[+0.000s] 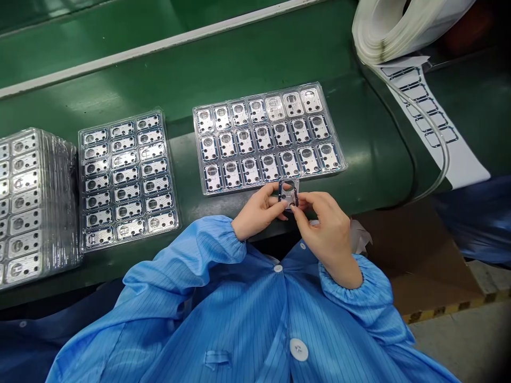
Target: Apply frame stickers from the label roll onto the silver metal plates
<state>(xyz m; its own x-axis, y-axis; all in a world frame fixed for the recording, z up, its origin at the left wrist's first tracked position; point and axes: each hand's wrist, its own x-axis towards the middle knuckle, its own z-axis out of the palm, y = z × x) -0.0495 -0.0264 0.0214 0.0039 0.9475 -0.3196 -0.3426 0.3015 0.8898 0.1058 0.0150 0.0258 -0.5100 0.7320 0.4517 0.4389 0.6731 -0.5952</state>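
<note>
Between my hands, just in front of the middle tray, is a small rectangular clear plate with a dark frame-shaped outline. My left hand grips its left side between thumb and fingers. The thumb and forefinger of my right hand are pinched together at the plate's lower right edge. Whether the dark outline is a separate adhesive frame, I cannot tell. Close behind my hands lies a clear plastic tray, filled with rows of similar metallic-looking plates with dark borders.
Left of the middle tray lies another filled tray, beside a tall stack of trays. A roll of white backing at the right trails a strip of dark frame stickers. A cable crosses it. A cardboard box sits below the green bench.
</note>
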